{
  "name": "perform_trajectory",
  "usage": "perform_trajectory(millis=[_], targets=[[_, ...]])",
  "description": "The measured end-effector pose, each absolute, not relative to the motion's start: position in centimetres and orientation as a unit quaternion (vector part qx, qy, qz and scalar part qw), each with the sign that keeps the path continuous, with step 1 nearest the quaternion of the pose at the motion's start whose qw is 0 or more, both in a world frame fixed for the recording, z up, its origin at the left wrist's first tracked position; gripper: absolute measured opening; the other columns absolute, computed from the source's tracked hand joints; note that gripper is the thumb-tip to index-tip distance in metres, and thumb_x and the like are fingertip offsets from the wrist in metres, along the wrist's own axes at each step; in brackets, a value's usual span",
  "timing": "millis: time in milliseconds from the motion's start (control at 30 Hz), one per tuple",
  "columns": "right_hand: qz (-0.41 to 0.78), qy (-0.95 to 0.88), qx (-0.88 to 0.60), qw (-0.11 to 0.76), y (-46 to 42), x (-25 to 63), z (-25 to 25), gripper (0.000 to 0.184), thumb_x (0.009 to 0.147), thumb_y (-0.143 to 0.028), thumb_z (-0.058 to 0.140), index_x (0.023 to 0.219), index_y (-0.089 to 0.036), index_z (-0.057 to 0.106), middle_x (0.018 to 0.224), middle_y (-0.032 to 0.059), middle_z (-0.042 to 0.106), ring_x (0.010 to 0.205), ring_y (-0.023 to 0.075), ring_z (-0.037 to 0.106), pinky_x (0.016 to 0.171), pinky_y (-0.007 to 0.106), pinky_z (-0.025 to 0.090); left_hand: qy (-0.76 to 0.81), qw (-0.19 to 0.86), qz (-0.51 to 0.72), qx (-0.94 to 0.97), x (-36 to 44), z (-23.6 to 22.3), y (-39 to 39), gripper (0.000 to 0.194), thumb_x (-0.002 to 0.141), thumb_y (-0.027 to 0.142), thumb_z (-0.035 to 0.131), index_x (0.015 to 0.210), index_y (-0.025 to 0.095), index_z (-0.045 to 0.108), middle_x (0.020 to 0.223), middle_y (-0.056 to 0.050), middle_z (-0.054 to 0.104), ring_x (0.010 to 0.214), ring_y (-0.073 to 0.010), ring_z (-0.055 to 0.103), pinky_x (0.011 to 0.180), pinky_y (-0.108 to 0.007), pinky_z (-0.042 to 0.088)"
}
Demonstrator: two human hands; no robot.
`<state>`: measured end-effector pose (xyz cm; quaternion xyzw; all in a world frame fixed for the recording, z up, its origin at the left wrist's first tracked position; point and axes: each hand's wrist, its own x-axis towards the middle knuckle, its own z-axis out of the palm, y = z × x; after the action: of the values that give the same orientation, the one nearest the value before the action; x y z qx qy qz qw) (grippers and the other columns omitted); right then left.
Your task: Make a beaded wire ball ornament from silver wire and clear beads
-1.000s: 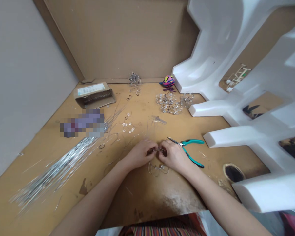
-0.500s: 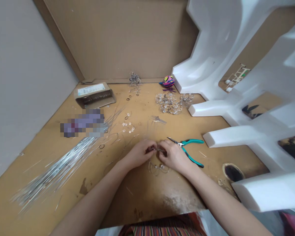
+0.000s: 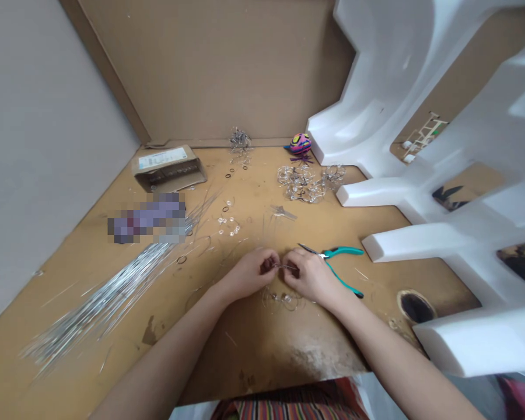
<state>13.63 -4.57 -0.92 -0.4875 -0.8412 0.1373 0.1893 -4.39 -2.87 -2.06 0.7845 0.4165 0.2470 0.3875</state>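
Close together near the table's front, my left hand (image 3: 254,270) and my right hand (image 3: 310,274) each pinch a thin wire (image 3: 283,266) that spans the small gap between them. Wire loops with clear beads (image 3: 285,298) hang or lie just below the fingers; whether they join the held wire I cannot tell. Beside my right hand lie long-nose pliers (image 3: 342,252) with teal handles, partly covered by that hand. Short cut wires (image 3: 271,224) and a small flat grey piece (image 3: 284,213) rest just beyond my hands.
A bundle of straight wires (image 3: 114,286) stretches across the left, beside a blurred purple item (image 3: 149,219). Loose clear beads (image 3: 228,226), an opened cardboard box (image 3: 170,169), beaded wire pieces (image 3: 301,184) and a colourful ball-like object (image 3: 300,143) lie farther back. White moulded legs (image 3: 411,242) edge the right side.
My hands have drawn very slightly apart, so more of the wire between them shows. My right hand now covers a little more of the pliers. The rest looks the same.
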Motion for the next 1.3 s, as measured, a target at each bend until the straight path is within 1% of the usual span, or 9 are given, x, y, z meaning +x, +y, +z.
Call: perform_trajectory(millis=[200, 333, 400, 633, 1067, 1300], targets=[[0.153, -0.834, -0.492, 0.198, -4.57, 13.79, -0.77, 0.007, 0.072, -0.014, 0.051, 0.077, -0.018, 0.054, 0.072, 0.0007, 0.053, 0.065, 0.0116, 0.048, 0.061, 0.021, 0.035, 0.416, 0.458, 0.248, 0.746, -4.53, -1.64, -2.84, 0.008, 0.077, 0.02, 0.046, 0.081, 0.018, 0.053, 0.067, 0.004, 0.049, 0.062, -0.0098, 0.044, 0.058, -0.021, 0.036], [0.159, -0.833, -0.491, 0.201, -4.57, 13.81, -0.7, 0.006, 0.073, -0.014, 0.051, 0.076, -0.018, 0.054, 0.072, 0.001, 0.053, 0.066, 0.012, 0.049, 0.062, 0.022, 0.036, 0.407, 0.481, 0.24, 0.739, -4.53, -1.3, -2.77, 0.016, 0.077, 0.019, 0.046, 0.089, 0.017, 0.056, 0.071, 0.002, 0.052, 0.065, -0.0104, 0.046, 0.06, -0.021, 0.037], [0.157, -0.834, -0.489, 0.203, -4.57, 13.8, -0.72, 0.006, 0.072, -0.014, 0.051, 0.076, -0.018, 0.054, 0.072, 0.0011, 0.053, 0.066, 0.012, 0.049, 0.062, 0.022, 0.036, 0.406, 0.479, 0.233, 0.743, -4.53, -1.28, -2.73, 0.019, 0.076, 0.018, 0.047, 0.091, 0.017, 0.057, 0.073, 0.002, 0.053, 0.066, -0.0107, 0.047, 0.061, -0.021, 0.038], [0.158, -0.834, -0.487, 0.208, -4.63, 13.73, -0.71, 0.007, 0.072, -0.013, 0.051, 0.076, -0.018, 0.054, 0.072, 0.0007, 0.053, 0.064, 0.0112, 0.048, 0.061, 0.022, 0.036, 0.412, 0.471, 0.234, 0.744, -4.51, -1.62, -2.85, 0.017, 0.072, 0.014, 0.046, 0.085, 0.017, 0.055, 0.075, 0.002, 0.054, 0.068, -0.0108, 0.049, 0.063, -0.021, 0.04], [0.159, -0.834, -0.487, 0.204, -4.69, 13.73, -0.54, 0.007, 0.073, -0.013, 0.051, 0.076, -0.018, 0.055, 0.072, 0.0016, 0.054, 0.065, 0.0122, 0.049, 0.062, 0.022, 0.036, 0.405, 0.462, 0.238, 0.752, -4.58, -1.56, -2.93, 0.018, 0.071, 0.012, 0.044, 0.085, 0.017, 0.055, 0.077, 0.002, 0.056, 0.071, -0.0111, 0.051, 0.067, -0.023, 0.042], [0.163, -0.833, -0.49, 0.198, -4.66, 13.76, -0.54, 0.007, 0.073, -0.013, 0.051, 0.077, -0.018, 0.055, 0.073, 0.0009, 0.054, 0.066, 0.0116, 0.049, 0.062, 0.022, 0.036, 0.402, 0.463, 0.239, 0.753, -4.59, -1.64, -2.94, 0.019, 0.071, 0.012, 0.044, 0.086, 0.017, 0.055, 0.078, 0.001, 0.057, 0.071, -0.0118, 0.051, 0.067, -0.023, 0.042]])
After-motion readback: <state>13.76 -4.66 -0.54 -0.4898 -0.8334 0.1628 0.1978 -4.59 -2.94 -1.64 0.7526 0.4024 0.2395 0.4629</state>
